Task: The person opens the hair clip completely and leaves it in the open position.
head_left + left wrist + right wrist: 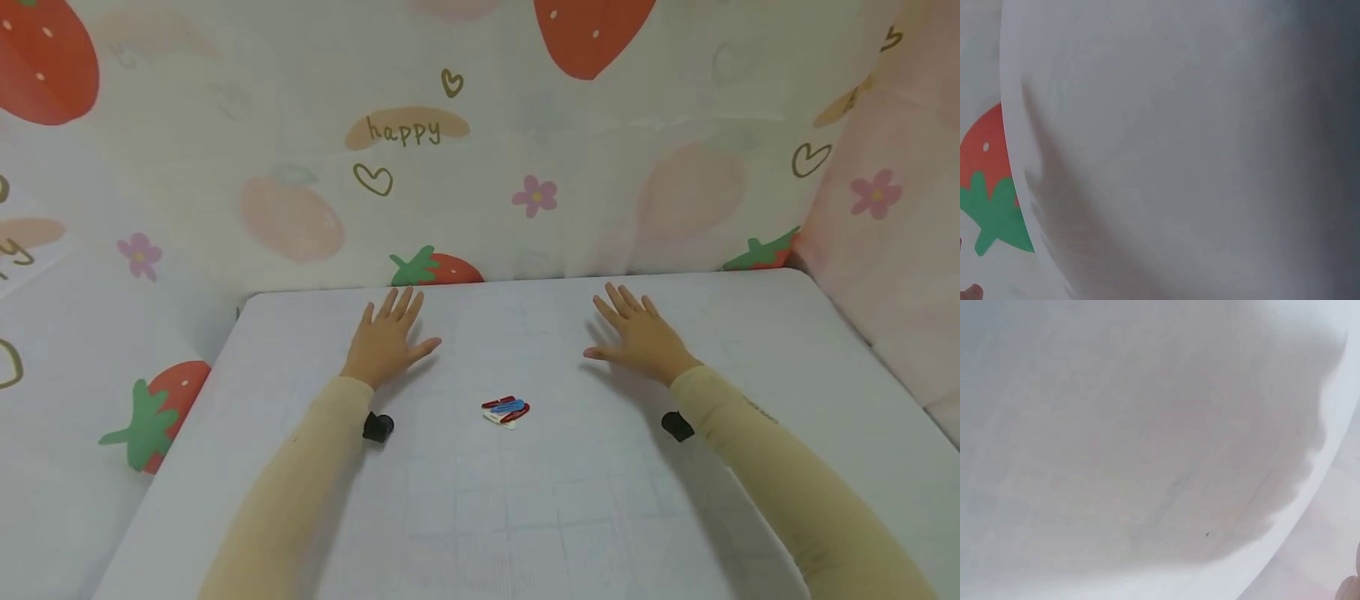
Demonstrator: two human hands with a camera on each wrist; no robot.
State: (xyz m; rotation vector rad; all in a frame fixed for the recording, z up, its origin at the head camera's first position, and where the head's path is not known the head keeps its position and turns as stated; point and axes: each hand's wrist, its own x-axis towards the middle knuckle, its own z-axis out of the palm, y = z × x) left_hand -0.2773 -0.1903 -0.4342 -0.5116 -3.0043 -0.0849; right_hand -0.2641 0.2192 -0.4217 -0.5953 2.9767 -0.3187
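A small pile of snap hair clips (506, 410), in red, blue and white, lies on the white table (517, 533) between the two hands in the head view. My left hand (384, 340) is spread with straight fingers to the left of and beyond the clips, touching none of them. On the other side my right hand (642, 335) is likewise spread, holding nothing. Each wrist view shows mostly the tabletop with a hand's shadow. Only a bit of the left fingertips (971, 292) and right fingertips (1349, 589) shows at the lower corners.
A cloth printed with strawberries, hearts and flowers (535, 197) hangs behind the table's far edge and along both sides. A black wrist camera (378, 427) sits under the left wrist, another black camera (678, 426) under the right one.
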